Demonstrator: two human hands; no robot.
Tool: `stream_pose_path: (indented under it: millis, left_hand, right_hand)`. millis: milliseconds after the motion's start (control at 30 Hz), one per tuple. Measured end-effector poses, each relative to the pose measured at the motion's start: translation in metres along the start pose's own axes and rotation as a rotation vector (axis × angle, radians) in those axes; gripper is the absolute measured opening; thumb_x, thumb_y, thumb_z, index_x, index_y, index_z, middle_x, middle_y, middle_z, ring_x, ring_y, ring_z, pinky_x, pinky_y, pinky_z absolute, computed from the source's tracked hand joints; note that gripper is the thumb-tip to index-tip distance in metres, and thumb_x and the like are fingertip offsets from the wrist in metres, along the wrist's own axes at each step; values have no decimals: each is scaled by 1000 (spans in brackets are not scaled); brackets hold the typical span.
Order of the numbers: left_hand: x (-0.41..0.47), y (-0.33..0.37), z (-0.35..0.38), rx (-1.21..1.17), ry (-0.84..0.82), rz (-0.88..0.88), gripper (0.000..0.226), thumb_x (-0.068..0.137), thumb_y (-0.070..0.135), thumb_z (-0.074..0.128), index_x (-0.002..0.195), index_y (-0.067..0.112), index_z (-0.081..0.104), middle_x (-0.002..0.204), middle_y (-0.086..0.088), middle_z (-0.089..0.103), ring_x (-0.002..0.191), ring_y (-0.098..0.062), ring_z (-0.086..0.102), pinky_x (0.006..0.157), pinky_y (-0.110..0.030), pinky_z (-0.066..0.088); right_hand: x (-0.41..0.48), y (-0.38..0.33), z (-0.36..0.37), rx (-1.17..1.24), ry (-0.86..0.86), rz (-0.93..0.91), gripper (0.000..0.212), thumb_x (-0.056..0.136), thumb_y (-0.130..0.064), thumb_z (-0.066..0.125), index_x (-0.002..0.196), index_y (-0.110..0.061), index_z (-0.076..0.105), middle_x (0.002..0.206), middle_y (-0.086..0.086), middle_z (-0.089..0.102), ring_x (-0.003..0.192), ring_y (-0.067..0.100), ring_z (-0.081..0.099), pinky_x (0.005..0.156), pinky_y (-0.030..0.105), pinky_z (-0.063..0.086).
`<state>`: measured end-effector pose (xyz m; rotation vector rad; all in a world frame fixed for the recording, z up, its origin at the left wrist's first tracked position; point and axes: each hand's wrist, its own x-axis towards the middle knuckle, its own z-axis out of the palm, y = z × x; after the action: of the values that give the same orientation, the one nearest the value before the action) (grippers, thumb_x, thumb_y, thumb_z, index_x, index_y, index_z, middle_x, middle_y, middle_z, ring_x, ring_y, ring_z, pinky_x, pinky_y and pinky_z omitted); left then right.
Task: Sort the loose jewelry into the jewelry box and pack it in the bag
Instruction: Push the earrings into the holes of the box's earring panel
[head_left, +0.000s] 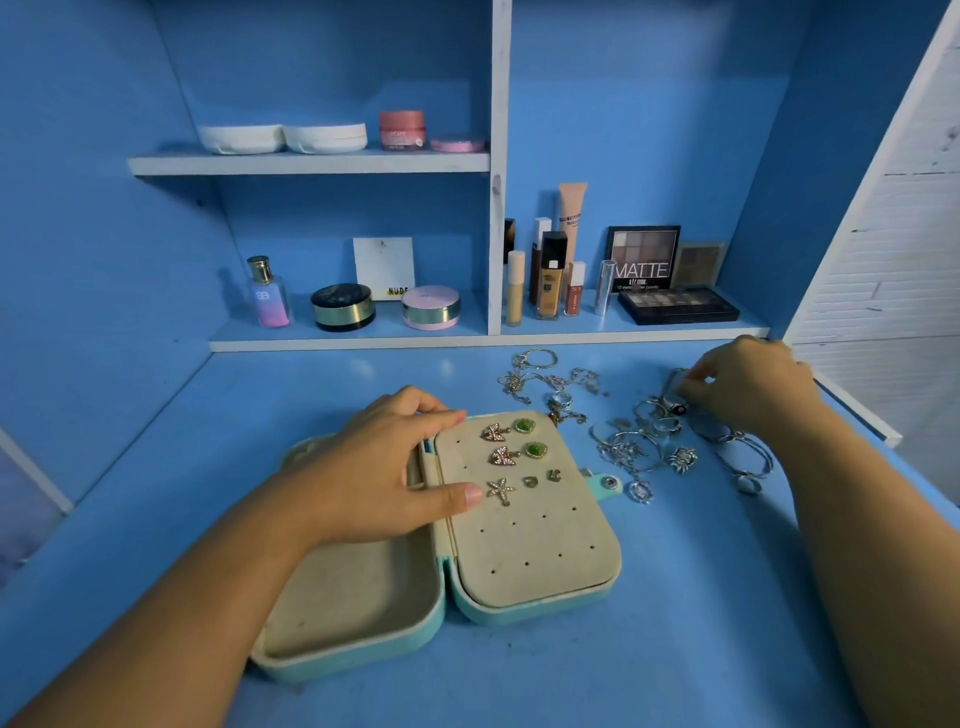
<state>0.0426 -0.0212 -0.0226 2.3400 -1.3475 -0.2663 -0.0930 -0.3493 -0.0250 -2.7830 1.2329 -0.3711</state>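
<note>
Your left hand (384, 467) lies flat across the open jewelry box (353, 597), fingers straight and relaxed, gripping nothing. Its fingertips rest on the far edge of the pale earring panel (545, 566) and the thumb presses on the panel's left edge, so the box sits directly under your palm. The box is mint green outside and lined in beige. Its left half is a shallow tray, its right half the padded panel dotted with small holes, with a snap tab (605, 483) sticking out on the side away from that hand. Just past your thumb tip the panel carries two butterfly earrings (493, 432), two green stone earrings (524, 426), a starfish earring (500, 490) and two small ones beside it. Your right hand (748, 384) is well off to the right on the tabletop (675, 623), fingers curled, their tips pinching a thin silver piece (675, 376) at the far edge of the loose jewelry (639, 447) — a tangle of silver rings, bangles and chains lying just left of that hand, between it and the box.
</note>
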Motion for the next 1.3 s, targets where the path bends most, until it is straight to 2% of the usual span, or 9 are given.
stream_pose_path:
  millis: [133,233,400,567,700,767,833,1033,1300]
  left_hand:
    - [0,1,0,3,1,-3,98,60,84,49,144,35,40,125,28,37,124,8,36,107,-23,33]
    - [-1,1,1,-3,0,-12,94,65,83,56,144,34,41,125,27,37,124,7,36,108,-24,33]
    - [-1,1,0,-11,0,-19,95,64,83,57,144,35,41,125,28,37,125,6,37,108,-25,34]
    - [-1,4,-1,-15,-4,-22,90,65,76,57,144,36,40,125,29,37,125,7,36,109,-26,34]
    - [-2,3,-1,-17,-2,-14,91,64,76,56,144,35,41,124,31,36,125,8,34,109,-24,32]
    - [-1,2,0,-16,-2,-13,88,67,74,59,144,36,41,125,31,36,125,9,34,108,-23,32]
    - [-1,2,0,-16,0,-10,86,70,73,61,144,35,41,125,31,36,124,8,35,107,-22,32]
    - [-1,2,-1,-13,-10,-16,92,65,78,57,145,36,40,124,32,35,124,8,35,107,-24,34]
    - [-1,3,-2,-21,-10,-18,93,63,77,55,145,36,40,125,31,35,124,9,34,107,-21,31]
  right_hand:
    - [-1,-3,-2,-57,-55,49,25,86,-53,60,97,-33,70,113,6,58,116,31,41,97,48,36]
    - [0,-4,-1,-32,-50,59,23,86,-48,61,95,-29,70,102,4,57,114,31,42,96,47,36]
    - [4,-8,1,-49,-11,49,22,91,-35,55,89,-18,70,82,3,55,90,25,41,86,42,33]
    - [9,-4,3,-38,3,52,26,97,-31,44,100,-15,64,96,5,51,95,26,44,83,41,32]
    - [7,-2,1,211,81,0,29,98,-33,45,97,-11,64,90,10,61,79,26,49,75,37,40]
    - [1,-6,-6,416,71,-44,33,98,-34,48,92,-5,64,79,12,63,64,23,49,61,31,40]
    - [-6,-11,-14,550,32,-74,34,98,-33,49,88,-5,65,76,3,63,61,19,50,54,25,39]
    - [-15,-20,-21,657,-42,-135,36,98,-35,47,78,-9,62,77,4,63,53,18,40,50,27,34]
    - [-7,-20,-8,479,30,-124,30,99,-32,45,81,-10,55,78,5,62,65,20,52,54,27,37]
